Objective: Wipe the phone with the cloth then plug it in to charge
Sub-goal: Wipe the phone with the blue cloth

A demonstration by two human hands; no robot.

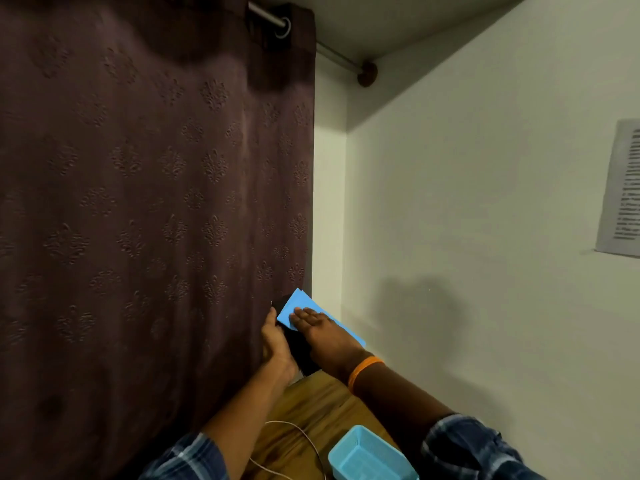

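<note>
Wiping step is underway, w/ the phone (299, 344) being held up in the air in front of the curtain (156, 202), above the far end of the wooden worktop (311, 407) rather than lying on it. Left hand (277, 348) is gripping the phone from its left edge, fingers curled round it, prob. so the screen is facing up and staying braced against the rubbing. Right hand (322, 334) is lying flat on the blue cloth (294, 310), fingers straight and together, pressing it onto the phone's upper part; flat palm is spreading pressure over more glass. So left grip is clamped on the phone, right grip is apart, just pressing. Cloth is folded and overhanging the phone on the right side.

Charging cable (308, 441) is lying loose on the worktop near the person, w/ a light-blue basket (370, 455) just beside it; plug end isn't visible, so can't tell where it's pointing. Judging by this, plugging in is not yet begun. Orange band (363, 370) is sitting on the right wrist. A printed sheet (620, 188) is hanging on the right wall.
</note>
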